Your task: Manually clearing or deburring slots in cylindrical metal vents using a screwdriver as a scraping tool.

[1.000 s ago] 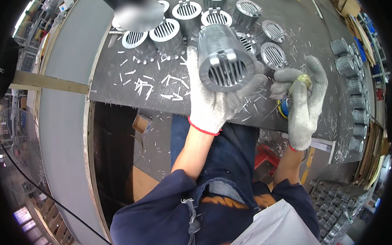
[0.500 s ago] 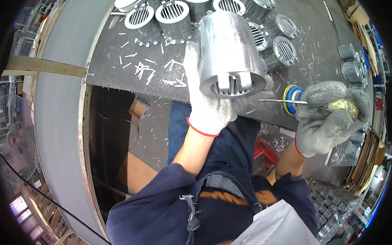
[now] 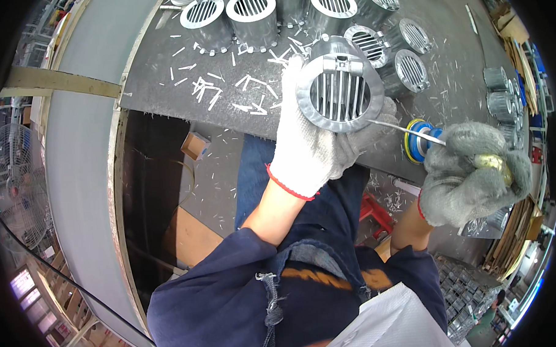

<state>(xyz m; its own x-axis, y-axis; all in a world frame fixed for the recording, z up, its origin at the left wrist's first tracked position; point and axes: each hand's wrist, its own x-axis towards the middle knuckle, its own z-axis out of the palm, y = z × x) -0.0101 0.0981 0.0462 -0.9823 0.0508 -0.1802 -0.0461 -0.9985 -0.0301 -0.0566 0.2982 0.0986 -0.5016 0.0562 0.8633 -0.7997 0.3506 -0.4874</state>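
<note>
Gripping a thin tool, the right hand partly hides its handle.

The person is wearing pale knitted gloves with red cuff edges, a navy top bearing orange markings, blue trousers and a knotted grey strap.

Your left hand now tips the cylinder so its grate faces you, instead of mostly its side. Your right hand is farther right than a second ago, uncovering more of the disc. The rod now slants up leftward, its tip at the cylinder's rim.
</note>
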